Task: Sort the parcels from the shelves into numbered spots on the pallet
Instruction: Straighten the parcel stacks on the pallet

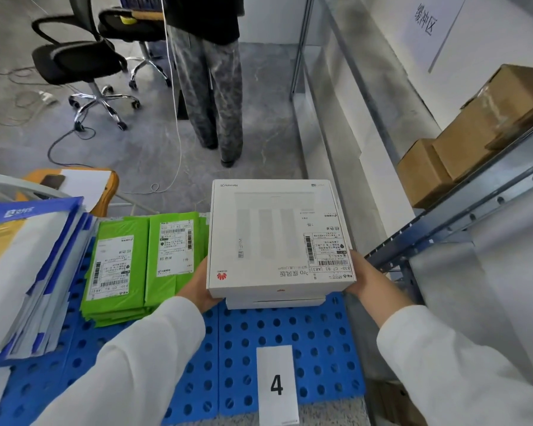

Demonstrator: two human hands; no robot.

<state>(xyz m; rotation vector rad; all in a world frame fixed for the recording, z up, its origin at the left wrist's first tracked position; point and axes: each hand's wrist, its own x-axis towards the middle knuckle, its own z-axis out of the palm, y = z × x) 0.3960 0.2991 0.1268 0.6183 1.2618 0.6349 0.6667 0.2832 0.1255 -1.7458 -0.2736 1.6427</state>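
Observation:
A white flat box (271, 235) with a shipping label sits on top of another white box (274, 302) on the blue perforated pallet (320, 333). My left hand (199, 284) grips its near left corner and my right hand (366, 278) grips its near right corner. A white card marked 4 (277, 384) lies on the pallet just in front of the boxes. To the left lies a stack of green mailer bags (142, 262) with labels. Further left is a pile of blue-and-white envelopes (22, 272).
A metal shelf rack (462, 222) stands on the right with brown cardboard boxes (474, 133) on it. A person's legs (213, 96) stand ahead on the grey floor, near two black office chairs (83, 63) and loose cables. A wooden stool (77, 186) is at left.

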